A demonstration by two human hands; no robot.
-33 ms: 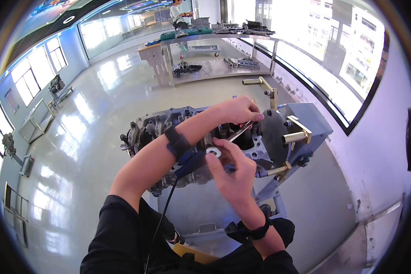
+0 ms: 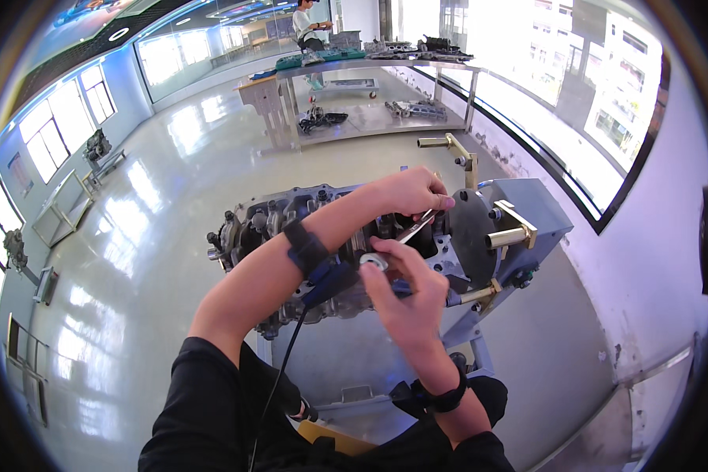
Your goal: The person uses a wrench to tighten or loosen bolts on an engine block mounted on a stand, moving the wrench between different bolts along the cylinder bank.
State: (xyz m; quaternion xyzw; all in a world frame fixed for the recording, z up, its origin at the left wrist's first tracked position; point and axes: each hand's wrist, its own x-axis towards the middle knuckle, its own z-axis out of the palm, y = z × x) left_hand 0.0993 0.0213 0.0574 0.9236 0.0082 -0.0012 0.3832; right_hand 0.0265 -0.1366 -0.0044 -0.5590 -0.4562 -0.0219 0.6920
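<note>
Ring-ended steel wrench spans the hands, above the engine block. Left hand: fingers closed on its far end. Right hand: half curled, thumb and forefinger pinching the ring. Judged light, rigid, possibly slippery; best gripped mid-shank.

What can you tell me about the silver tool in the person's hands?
The silver tool looks like a metal wrench: slim, shiny, with a rounded, ring-like near end. It slants above the engine, from nearer the person's middle up to the right. The left hand grips the far end, partly hiding it; the right hand has thumb and fingers around the near end. Whether it touches the engine is unclear.
</note>
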